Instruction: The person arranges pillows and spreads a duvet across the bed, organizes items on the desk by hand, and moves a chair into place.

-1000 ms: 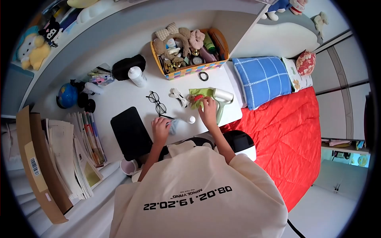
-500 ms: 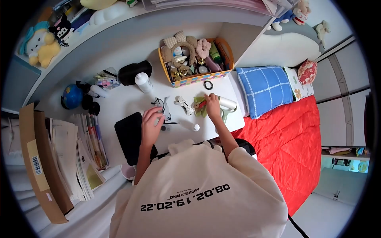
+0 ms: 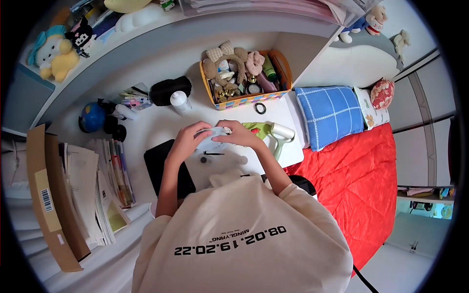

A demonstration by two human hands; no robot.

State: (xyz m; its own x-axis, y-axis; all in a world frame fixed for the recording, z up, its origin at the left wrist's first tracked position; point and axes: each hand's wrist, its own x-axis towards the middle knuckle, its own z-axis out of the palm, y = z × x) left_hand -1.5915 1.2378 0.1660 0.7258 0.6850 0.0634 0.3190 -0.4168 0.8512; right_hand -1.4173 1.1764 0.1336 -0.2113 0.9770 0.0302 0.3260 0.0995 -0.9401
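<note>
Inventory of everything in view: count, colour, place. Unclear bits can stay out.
Desk: 1, white, middle
Pale cloth: 1, bluish, desk centre
Lint roller: 1, white-green, desk right
Green cloth: 1, beside lint roller
Small bottle: 1, white, desk front
Flat slab: 1, black, desk left
Large bottle: 1, white, desk back
Pouch: 1, black, desk back
Globe: 1, blue, back left
Basket: 1, orange-rimmed, desk back, filled
Ring: 1, black, before basket
Papers: uncountable, mostly white, left
Carton: 1, brown, far left
Pillows: 3, blue/white/red, right
Quilt: 1, red, right
Soft toys: several, mixed, top corners
Shirt: 1, cream, bottom
Left hand: 1, bare, at pale cloth
Right hand: 1, bare, at pale cloth
</note>
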